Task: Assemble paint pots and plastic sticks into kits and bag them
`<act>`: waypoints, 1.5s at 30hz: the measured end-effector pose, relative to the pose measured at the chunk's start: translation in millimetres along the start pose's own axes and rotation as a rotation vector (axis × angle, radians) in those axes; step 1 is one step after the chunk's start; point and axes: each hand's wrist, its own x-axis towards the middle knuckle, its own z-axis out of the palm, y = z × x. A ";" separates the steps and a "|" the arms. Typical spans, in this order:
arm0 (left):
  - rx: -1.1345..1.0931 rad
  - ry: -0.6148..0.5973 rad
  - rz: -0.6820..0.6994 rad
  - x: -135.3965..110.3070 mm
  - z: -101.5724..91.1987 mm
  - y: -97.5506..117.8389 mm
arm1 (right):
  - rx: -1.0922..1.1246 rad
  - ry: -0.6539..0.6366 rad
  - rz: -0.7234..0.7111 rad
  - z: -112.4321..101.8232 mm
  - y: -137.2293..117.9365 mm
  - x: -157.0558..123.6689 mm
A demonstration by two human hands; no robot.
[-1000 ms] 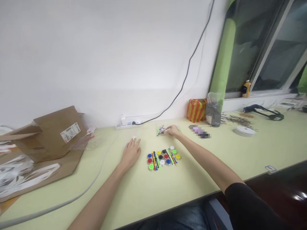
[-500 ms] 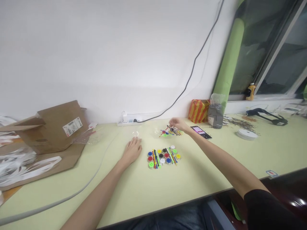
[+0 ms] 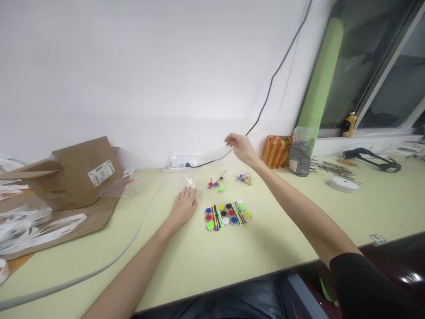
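Note:
My left hand (image 3: 184, 205) lies flat on the table, its fingers stretched out at the near edge of a crinkled clear plastic wrapper (image 3: 189, 181). My right hand (image 3: 239, 146) is raised in front of the wall with its fingers bent together; whatever they hold, if anything, cannot be made out. Below it lie a loose cluster of coloured arrow spinners and discs (image 3: 217, 182) and a smaller pile of similar pieces (image 3: 245, 178). Nearer to me, coloured round pieces (image 3: 231, 213) sit in rows, with thin coloured arrows (image 3: 217, 218) laid side by side among them.
An opened cardboard box (image 3: 83, 173) and white straps (image 3: 43, 235) are at the left. A grey cable (image 3: 109, 264) crosses the table. A power strip (image 3: 181, 164) sits by the wall. At right are a striped bag (image 3: 276, 152), a grey package (image 3: 299, 157) and a white roll (image 3: 343, 184).
My right hand has risen from the table and moved slightly left. The coloured pieces under it now lie in two separate groups. The phone is now hidden behind my right arm. My left hand stays put.

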 end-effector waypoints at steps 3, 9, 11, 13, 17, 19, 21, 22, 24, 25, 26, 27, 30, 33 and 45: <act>-0.207 0.121 0.081 -2.5 -14.7 19.9 | 0.028 0.229 -0.042 9.5 -28.1 -22.5; -1.435 -0.052 0.050 -9.9 -46.9 63.7 | -0.039 -0.309 -0.446 59.3 -79.3 -104.7; -1.596 0.017 -0.052 -9.9 -48.2 61.8 | -0.038 -0.409 -0.446 68.4 -84.0 -121.5; -1.619 0.113 -0.178 -7.8 -44.6 50.9 | -0.021 -0.415 -0.408 69.0 -80.5 -129.9; -1.447 0.167 -0.376 0.0 -33.5 18.9 | -0.017 -0.305 -0.248 58.9 -51.6 -134.9; -1.248 0.177 -0.405 3.4 -30.2 4.4 | -0.033 -0.266 -0.113 56.2 -29.3 -137.0; -1.083 0.172 -0.435 5.5 -29.1 -7.5 | -0.023 -0.238 0.037 56.7 -5.7 -139.8; -1.032 0.169 -0.441 6.1 -29.1 -12.4 | 0.002 -0.240 0.096 57.7 5.4 -141.3; -0.897 0.195 -0.428 6.6 -29.7 -19.9 | 0.037 -0.256 0.174 60.4 23.7 -143.3; -0.791 0.227 -0.411 6.7 -30.0 -22.3 | 0.039 -0.275 0.192 61.9 30.5 -143.7; -0.664 0.274 -0.387 6.9 -29.9 -23.7 | 0.029 -0.297 0.198 63.3 35.5 -143.6; -0.525 0.328 -0.361 7.0 -29.5 -24.2 | 0.009 -0.320 0.196 64.7 39.0 -142.8; -0.178 0.453 -0.294 7.2 -26.0 -20.3 | -0.056 -0.383 0.160 70.2 42.7 -137.3; -0.027 0.441 -0.226 5.9 -21.8 -13.1 | -0.118 -0.439 0.115 78.1 42.1 -129.0; 0.082 -0.065 -0.032 5.2 -8.2 -19.8 | -0.138 -0.644 0.015 92.6 39.7 -114.1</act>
